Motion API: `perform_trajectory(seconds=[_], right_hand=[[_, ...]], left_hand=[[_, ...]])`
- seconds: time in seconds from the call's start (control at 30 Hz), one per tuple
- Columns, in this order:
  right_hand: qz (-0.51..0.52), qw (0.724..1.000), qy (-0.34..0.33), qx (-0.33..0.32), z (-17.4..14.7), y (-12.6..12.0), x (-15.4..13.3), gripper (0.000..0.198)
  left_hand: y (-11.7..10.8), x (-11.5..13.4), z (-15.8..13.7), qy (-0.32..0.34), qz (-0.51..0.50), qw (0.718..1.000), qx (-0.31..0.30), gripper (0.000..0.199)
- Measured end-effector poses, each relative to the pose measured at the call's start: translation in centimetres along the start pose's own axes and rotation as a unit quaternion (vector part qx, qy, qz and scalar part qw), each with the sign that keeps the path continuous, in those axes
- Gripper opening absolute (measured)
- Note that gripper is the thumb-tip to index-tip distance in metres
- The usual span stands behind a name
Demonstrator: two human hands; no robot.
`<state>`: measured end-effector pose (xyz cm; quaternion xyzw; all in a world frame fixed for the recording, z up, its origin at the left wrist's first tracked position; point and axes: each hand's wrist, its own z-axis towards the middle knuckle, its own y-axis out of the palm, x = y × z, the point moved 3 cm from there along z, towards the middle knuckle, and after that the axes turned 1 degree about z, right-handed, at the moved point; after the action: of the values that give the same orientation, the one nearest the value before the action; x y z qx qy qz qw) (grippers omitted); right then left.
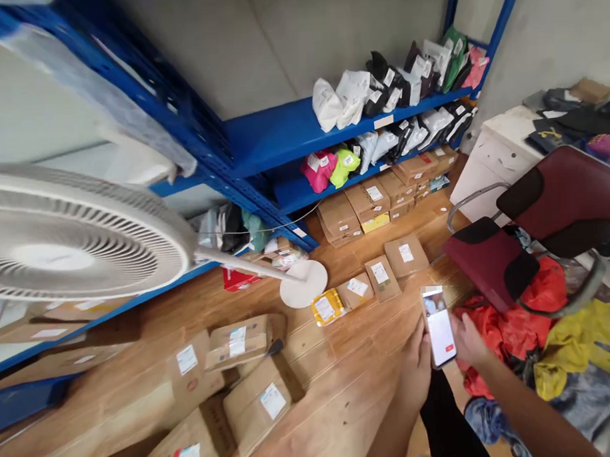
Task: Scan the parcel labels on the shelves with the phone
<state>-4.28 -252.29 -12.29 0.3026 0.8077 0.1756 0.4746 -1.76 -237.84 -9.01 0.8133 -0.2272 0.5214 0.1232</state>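
A smartphone with a lit, mostly white screen and a small red button is held upright in front of me. My left hand is closed round its left edge. On the opposite side my right hand grips the right edge, its fingers partly hidden behind the phone. Past the phone, on the wooden floor, lie a cardboard box with a white label, a narrower box, a small carton and a yellow parcel, in a row.
A white standing fan looms at left, its round base on the floor. Blue shelving holds bagged parcels and boxes. Several cartons lie at lower left. At right are a dark red chair, a white cabinet and piled red cloth.
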Motion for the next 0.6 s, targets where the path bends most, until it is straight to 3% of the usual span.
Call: perform_trajectory(seconds=[0.07,0.13,0.27,0.4,0.5,0.6], right_hand=[[0.006,1.0,0.01,-0.004,3.5,-3.2,-3.8,0.076],[0.011,1.0,0.021,-0.012,5.9,-5.9,-6.9,0.079],[0.025,0.999,0.026,-0.028,8.1,-8.7,-9.9,0.088],[0.109,0.989,0.051,-0.089,10.4,-8.6,-7.9,0.086],[0.207,0.961,0.091,-0.159,13.9,-9.1,-3.9,0.081],[0.277,0.925,0.099,-0.24,18.3,-11.5,0.5,0.077]], left_hand=[[-0.2,1.2,4.0,0.03,0.044,0.998,0.017,0.063],[-1.5,0.7,6.6,0.011,0.06,0.998,0.033,0.064],[-5.1,-4.4,8.9,-0.057,0.05,0.995,0.057,0.059],[-7.7,-12.2,10.7,-0.127,0.039,0.986,0.101,0.066],[-8.3,-17.9,13.3,-0.165,0.016,0.978,0.128,0.073],[-8.3,-23.0,16.0,-0.19,-0.017,0.974,0.122,0.074]])
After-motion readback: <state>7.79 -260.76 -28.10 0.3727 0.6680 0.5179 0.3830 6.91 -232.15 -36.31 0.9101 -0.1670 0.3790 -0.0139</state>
